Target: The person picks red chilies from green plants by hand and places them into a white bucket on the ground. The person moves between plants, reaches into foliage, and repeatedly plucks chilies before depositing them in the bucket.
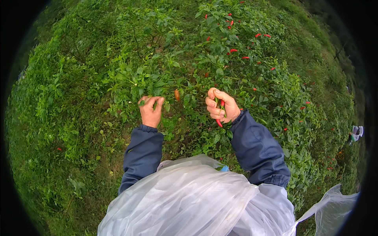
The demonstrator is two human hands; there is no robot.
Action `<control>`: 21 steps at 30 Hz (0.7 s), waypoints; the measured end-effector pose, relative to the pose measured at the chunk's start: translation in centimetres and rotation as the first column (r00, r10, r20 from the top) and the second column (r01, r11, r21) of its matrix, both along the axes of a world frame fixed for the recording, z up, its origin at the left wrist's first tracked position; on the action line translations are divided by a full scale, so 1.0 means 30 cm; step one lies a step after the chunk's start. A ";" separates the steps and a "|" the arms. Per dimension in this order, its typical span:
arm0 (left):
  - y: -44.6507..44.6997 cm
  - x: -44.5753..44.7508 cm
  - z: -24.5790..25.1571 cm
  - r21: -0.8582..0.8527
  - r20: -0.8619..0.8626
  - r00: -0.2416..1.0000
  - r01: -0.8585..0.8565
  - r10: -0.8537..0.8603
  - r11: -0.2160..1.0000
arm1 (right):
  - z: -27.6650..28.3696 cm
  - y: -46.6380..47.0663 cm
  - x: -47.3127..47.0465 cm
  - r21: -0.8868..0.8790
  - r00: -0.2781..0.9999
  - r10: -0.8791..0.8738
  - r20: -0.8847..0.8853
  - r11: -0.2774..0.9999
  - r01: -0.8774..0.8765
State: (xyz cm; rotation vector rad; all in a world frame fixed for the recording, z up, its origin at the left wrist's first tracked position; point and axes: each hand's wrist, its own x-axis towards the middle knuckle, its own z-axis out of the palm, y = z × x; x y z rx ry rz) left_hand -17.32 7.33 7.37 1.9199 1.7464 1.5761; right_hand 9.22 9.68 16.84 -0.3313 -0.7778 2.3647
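Several chili peppers, red with green stems, are held in my right hand point(222, 106). One red chili pepper point(218, 123) sticks out below the curled fingers. Further left, my left hand point(150, 111) is at the edge of a leafy chili plant point(156, 84), thumb and fingertips drawn together on its foliage. A small leaf lies against those fingers, and what exactly is pinched is partly hidden. Between the two hands hangs an orange-brown, shrivelled-looking chili pepper point(177, 95).
Bushes with many red chili peppers point(233, 50) grow ahead and to the right. A translucent plastic sheet point(189, 200) covers my front, and a loose piece of plastic point(330, 203) trails at lower right. Weeds and low grass point(88, 177) cover the left. A pale object point(356, 133) stands at the far right.
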 end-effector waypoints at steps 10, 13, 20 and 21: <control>-0.008 -0.028 -0.037 -0.160 0.070 0.996 -0.045 0.057 0.986 | 0.068 0.035 0.101 0.059 0.934 -0.286 0.213 0.958 0.280; -0.008 -0.035 -0.038 -0.182 0.142 0.987 -0.047 0.073 0.982 | 0.157 0.009 0.153 0.165 0.932 -0.341 0.119 0.933 0.321; 0.005 -0.017 -0.032 -0.112 0.108 0.990 -0.084 0.096 0.990 | 0.175 -0.142 0.312 0.357 0.701 -0.582 0.412 0.811 0.463; 0.007 -0.010 -0.030 -0.134 0.109 0.989 -0.090 0.105 0.987 | 0.145 -0.171 0.332 0.390 0.628 -0.615 0.478 0.789 0.475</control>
